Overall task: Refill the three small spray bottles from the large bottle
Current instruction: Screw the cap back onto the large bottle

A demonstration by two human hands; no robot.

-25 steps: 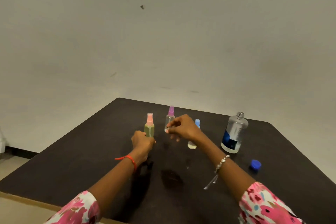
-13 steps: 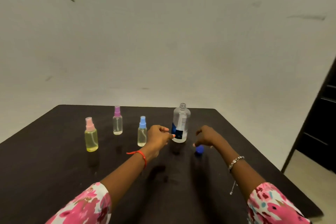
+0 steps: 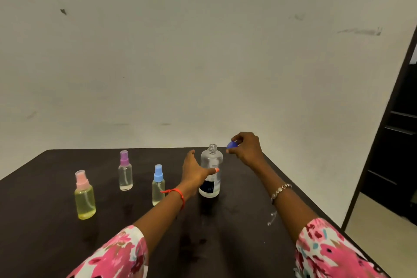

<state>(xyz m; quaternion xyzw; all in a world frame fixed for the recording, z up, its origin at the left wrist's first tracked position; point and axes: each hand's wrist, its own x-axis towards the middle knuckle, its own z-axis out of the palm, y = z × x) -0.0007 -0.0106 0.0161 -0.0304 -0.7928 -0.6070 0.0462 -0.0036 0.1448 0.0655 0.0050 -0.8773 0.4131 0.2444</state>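
Four bottles up on your desk (image 3: 33, 210), only one of them uncapped.
Your large bottle (image 3: 212, 160) stands upright right of centre, neck open, and your left hand (image 3: 194, 174) is right beside it, grip wide, thumb across its front. Off to the left stand the pink-top spray bottle (image 3: 85, 201) with yellow liquid, the purple-top spray bottle (image 3: 125, 176) further back and the blue-top spray bottle (image 3: 158, 189) nearest your wrist. Your right hand (image 3: 248, 149) has its grip pinched on the blue cap (image 3: 232, 144), up just right of the neck.
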